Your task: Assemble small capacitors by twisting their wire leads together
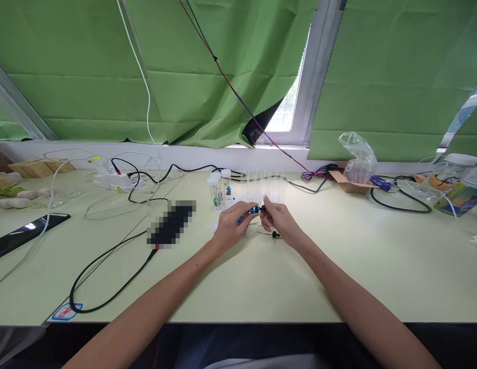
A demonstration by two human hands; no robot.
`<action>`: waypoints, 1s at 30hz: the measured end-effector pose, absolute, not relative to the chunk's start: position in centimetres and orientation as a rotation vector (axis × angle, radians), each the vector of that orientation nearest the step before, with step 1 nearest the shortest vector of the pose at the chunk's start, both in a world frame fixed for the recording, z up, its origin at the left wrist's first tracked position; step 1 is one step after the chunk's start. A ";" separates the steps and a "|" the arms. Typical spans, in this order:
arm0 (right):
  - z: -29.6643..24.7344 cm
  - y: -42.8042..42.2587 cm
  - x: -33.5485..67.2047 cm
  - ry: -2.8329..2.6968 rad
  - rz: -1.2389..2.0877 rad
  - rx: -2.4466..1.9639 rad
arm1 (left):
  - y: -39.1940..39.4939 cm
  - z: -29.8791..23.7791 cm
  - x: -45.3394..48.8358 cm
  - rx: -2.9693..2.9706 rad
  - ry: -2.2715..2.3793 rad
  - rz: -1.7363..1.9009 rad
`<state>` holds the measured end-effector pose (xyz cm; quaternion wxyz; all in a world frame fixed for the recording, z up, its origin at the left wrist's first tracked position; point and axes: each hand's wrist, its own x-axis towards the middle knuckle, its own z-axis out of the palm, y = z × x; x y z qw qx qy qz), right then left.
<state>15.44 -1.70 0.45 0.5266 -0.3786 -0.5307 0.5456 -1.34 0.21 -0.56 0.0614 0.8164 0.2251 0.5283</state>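
Note:
My left hand (pixel 231 225) is closed around a short row of blue beads (pixel 246 213) held just above the pale green table (pixel 338 266). My right hand (pixel 278 219) pinches a small black bead (pixel 263 208) at the right end of that row. The two hands almost touch. On the table just below the right hand lies a thin pin with a black bead (pixel 274 234). Behind the hands stand two clear capped vials (pixel 220 192) with coloured beads inside.
A pixelated dark block (pixel 171 224) with a black cable (pixel 107 271) lies left of the hands. A white power strip (pixel 113 179) and tangled wires sit at back left, a dark phone (pixel 26 233) at far left. A cardboard box with a plastic bag (pixel 355 171) and jars (pixel 459 184) stand at back right.

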 end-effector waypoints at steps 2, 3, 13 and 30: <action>0.5 -1.7 15.5 -1.267 1.308 -0.888 | 0.2 -0.5 -1.3 2.456 0.671 1.628; 0.5 -1.8 15.5 -1.263 1.311 -0.873 | 0.2 -0.4 -1.3 2.449 0.669 1.645; 0.8 -2.3 16.0 -1.290 1.335 -0.759 | 0.2 -0.3 -1.2 2.444 0.717 1.697; 0.7 -2.0 15.5 -1.283 1.340 -0.862 | 0.0 -0.4 -1.3 2.528 0.606 1.650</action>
